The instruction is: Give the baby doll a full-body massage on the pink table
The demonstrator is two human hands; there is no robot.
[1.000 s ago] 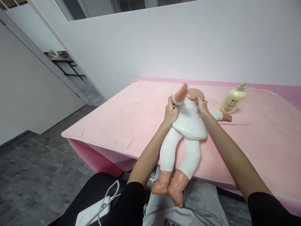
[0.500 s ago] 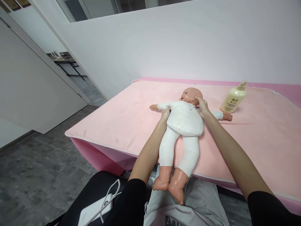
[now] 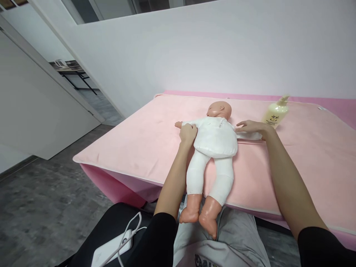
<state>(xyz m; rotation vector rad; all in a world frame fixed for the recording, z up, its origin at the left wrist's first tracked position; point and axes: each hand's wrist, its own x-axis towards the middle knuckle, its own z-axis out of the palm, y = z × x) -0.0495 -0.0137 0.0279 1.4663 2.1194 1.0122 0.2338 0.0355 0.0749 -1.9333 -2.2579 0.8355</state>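
A baby doll (image 3: 216,139) in a white cloth body lies on its back on the pink blanket (image 3: 133,144), head turned to the left and feet hanging past the near edge. My left hand (image 3: 188,134) is closed around the doll's upper arm on the left side. Over the doll's other arm, my right hand (image 3: 251,127) is stretched out, its fingertips near the shoulder; whether they touch it I cannot tell. Just behind that hand stands a pale yellow pump bottle (image 3: 276,113), its lower part hidden.
The blanket covers a table against a white wall (image 3: 194,52). At lower left, a white power bank (image 3: 112,249) with a cable lies on a black surface. A door (image 3: 41,96) stands at the left, with a small table (image 3: 72,70) beyond it.
My right hand has left the doll's head and moved right, over its arm. My left hand has shifted slightly left onto the other arm. The doll's head has turned further left.
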